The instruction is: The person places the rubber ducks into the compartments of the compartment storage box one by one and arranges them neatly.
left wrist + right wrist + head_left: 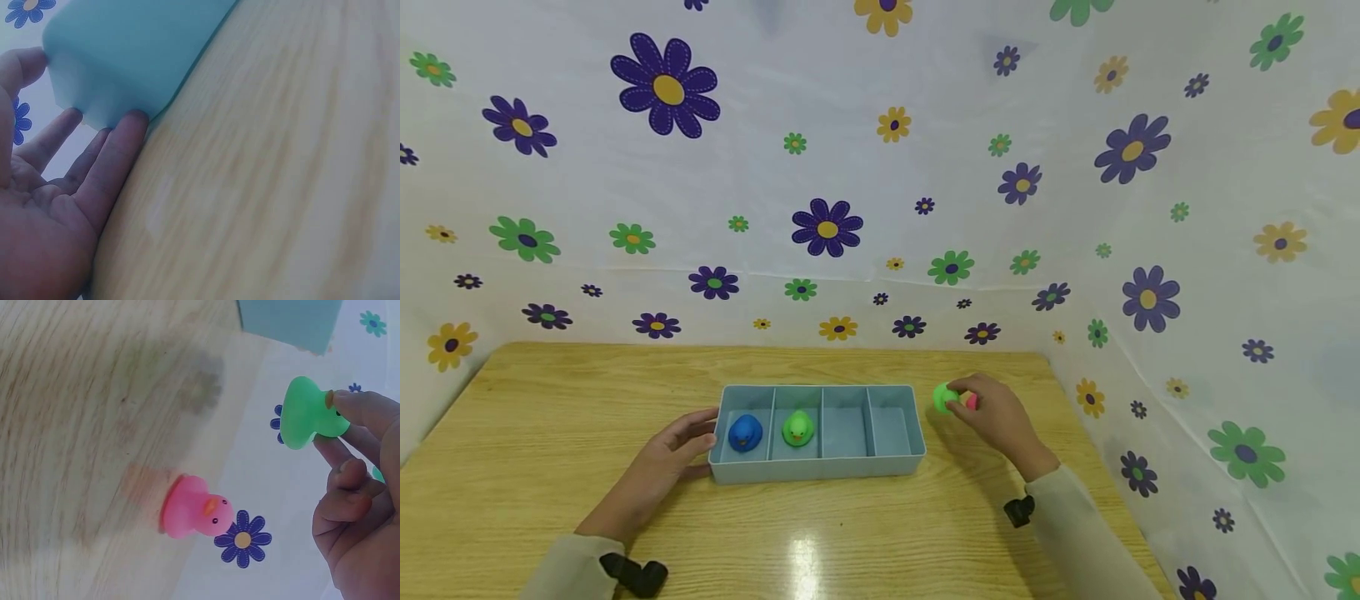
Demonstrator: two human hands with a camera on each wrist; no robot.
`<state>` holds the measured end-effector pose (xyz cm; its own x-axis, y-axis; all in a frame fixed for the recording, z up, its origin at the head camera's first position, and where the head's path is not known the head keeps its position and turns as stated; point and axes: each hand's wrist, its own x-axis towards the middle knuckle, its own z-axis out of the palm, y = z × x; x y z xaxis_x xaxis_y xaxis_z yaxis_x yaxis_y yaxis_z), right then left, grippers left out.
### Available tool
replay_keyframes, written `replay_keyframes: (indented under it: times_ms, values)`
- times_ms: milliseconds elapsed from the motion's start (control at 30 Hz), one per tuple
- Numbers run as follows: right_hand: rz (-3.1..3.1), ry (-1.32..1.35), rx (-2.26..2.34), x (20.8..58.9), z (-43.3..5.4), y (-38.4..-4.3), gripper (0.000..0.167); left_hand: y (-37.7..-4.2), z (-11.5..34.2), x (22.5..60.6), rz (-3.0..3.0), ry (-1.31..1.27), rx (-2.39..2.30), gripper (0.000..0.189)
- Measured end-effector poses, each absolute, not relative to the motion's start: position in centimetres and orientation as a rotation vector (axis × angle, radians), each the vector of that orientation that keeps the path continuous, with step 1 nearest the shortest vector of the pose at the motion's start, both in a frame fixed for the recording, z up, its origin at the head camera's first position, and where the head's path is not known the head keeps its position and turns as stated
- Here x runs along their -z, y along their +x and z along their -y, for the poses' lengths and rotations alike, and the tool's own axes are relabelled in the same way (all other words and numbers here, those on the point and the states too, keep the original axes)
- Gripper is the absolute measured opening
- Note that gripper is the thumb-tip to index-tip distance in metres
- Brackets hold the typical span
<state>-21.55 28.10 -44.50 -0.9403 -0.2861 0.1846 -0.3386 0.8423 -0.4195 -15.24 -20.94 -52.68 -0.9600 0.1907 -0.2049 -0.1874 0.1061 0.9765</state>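
Observation:
A long pale-blue tray (pixel 816 472) divided into compartments lies on the table. In its leftmost compartment sits a blue rubber duck (pixel 745 433), with a green rubber duck (pixel 798 428) in the one beside it. My left hand (pixel 662 462) touches the tray's left end, its extended fingertips (pixel 131 119) against the end wall. Right of the tray, my right hand (pixel 1000 417) pinches a second green rubber duck (pixel 303 415) by the head, lifted off the table. Below that hand a pink rubber duck (pixel 190 509) stands on the table, mostly hidden in the head view.
The wooden table (pixel 625 367) meets a white cloth (pixel 760 183) printed with flowers at the back and on the right. Both wrists carry small black devices (pixel 634 575). The tray's two right compartments hold nothing visible.

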Motion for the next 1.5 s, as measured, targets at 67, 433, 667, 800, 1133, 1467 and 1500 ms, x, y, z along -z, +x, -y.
replay_keyframes:
  times_ms: [67,433,667,800,1133,1467,1500]
  values:
    - [2.889,0.494,-0.697,44.4,-28.1,-21.4,0.029,-15.2,20.9,52.7,-2.102,0.001,-1.928,0.069]
    - [2.760,0.544,-0.763,43.4,-26.7,-20.6,0.028,-15.5,21.2,53.0,-2.093,-0.004,-1.921,0.069]
    - [2.714,0.619,-0.854,42.8,-24.1,-19.9,0.026,-15.3,21.1,52.8,-2.110,-0.014,-1.904,0.071]
    - [2.700,0.681,-0.895,42.6,-22.5,-19.5,0.025,-15.3,21.1,52.9,-2.108,-0.009,-1.912,0.071]
    - [2.736,0.796,-0.936,43.0,-19.2,-19.1,0.026,-15.3,21.0,53.0,-2.128,0.023,-1.942,0.066]
    - [2.796,0.852,-0.924,44.2,-17.0,-19.5,0.027,-15.3,20.9,52.8,-2.107,-0.012,-1.917,0.070]
    - [2.804,0.854,-0.916,44.3,-16.8,-19.5,0.027,-15.3,21.0,52.8,-2.106,-0.014,-1.913,0.070]
